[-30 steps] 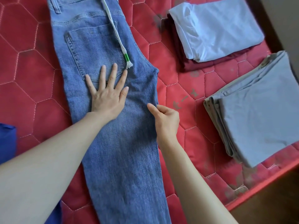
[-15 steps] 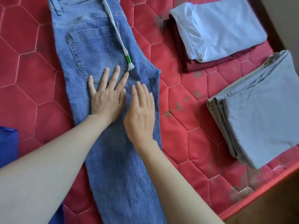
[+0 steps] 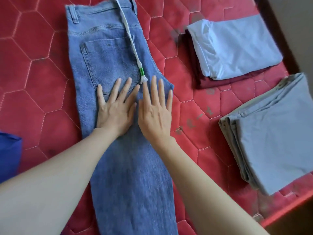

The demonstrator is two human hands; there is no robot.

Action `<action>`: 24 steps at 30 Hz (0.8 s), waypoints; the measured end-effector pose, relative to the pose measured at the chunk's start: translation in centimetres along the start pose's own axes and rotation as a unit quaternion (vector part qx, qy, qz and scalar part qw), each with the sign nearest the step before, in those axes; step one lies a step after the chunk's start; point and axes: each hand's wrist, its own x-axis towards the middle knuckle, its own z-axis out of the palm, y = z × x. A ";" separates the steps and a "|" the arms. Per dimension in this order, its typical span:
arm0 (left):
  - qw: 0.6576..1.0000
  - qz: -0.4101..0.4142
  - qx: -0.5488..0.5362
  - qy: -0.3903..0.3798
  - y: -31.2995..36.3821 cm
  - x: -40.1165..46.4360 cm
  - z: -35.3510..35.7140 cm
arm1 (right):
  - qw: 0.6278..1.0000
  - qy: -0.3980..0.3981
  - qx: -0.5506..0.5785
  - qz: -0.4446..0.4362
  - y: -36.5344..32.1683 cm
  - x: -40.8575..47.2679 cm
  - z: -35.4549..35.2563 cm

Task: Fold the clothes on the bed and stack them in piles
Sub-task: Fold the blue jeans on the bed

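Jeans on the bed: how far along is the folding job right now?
Done: two folded piles sit at the right, a light blue top on a maroon garment, and the grey stack.

In hand: the jeans lie folded lengthwise; left hand and right hand press flat on them.

Left: folding the jeans shorter and stacking them; a blue item waits at the left edge.
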 end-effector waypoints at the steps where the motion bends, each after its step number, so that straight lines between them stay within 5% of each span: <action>1: 1.000 0.002 0.001 -0.001 0.0 0.0 0.0 | 0.999 -0.011 0.002 -0.031 -1.0 1.9 0.3; 6: 1.000 -0.022 -0.015 0.015 0.0 0.1 -0.3 | 0.990 -0.099 -0.070 -0.071 2.4 6.1 1.7; 14: 0.999 -0.040 -0.010 -0.007 0.1 0.2 -0.8 | 0.996 -0.084 -0.029 -0.003 6.6 5.3 1.0; 24: 0.998 -0.034 -0.048 0.003 -0.1 0.2 -0.3 | 0.994 -0.040 0.080 -0.058 0.4 16.7 1.3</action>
